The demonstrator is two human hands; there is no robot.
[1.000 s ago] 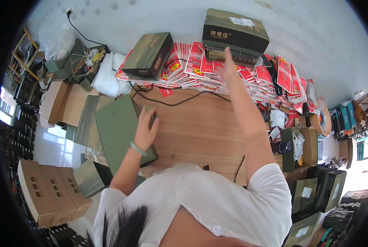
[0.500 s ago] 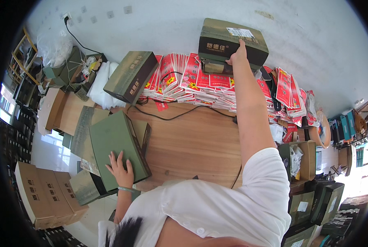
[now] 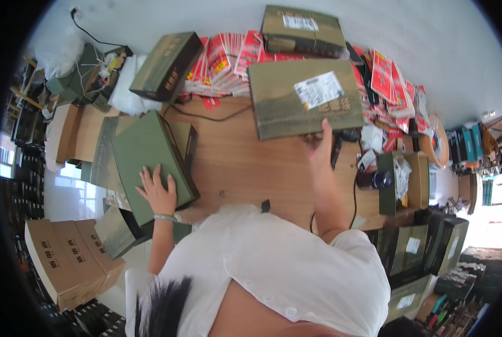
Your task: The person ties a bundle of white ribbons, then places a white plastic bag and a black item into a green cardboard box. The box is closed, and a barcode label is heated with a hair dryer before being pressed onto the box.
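My left hand (image 3: 159, 194) lies with fingers spread on the top of a plain green box (image 3: 141, 154). That box leans at the left side of the wooden table, over other boxes. In my right hand (image 3: 319, 147) is a flat olive-green box (image 3: 287, 101) with a white label, raised above the table and gripped at its near edge. My thumb shows on its face, while the fingers are hidden beneath it. Behind it, a second labelled box (image 3: 304, 35) rests at the back near the wall. A further olive box (image 3: 166, 67) stands at the back left.
Stacks of red printed packets (image 3: 223, 62) line the wall. Black cables cross the wooden table (image 3: 223, 151). A dark jar (image 3: 374, 180) and an open carton (image 3: 417, 180) stand at the right. Brown cartons (image 3: 65, 261) are at the lower left, with more labelled boxes (image 3: 411, 247) lower right.
My right arm has drawn back from the wall, bringing a labelled box toward me over the table. My left hand stays on the plain green box. The view has shifted slightly.
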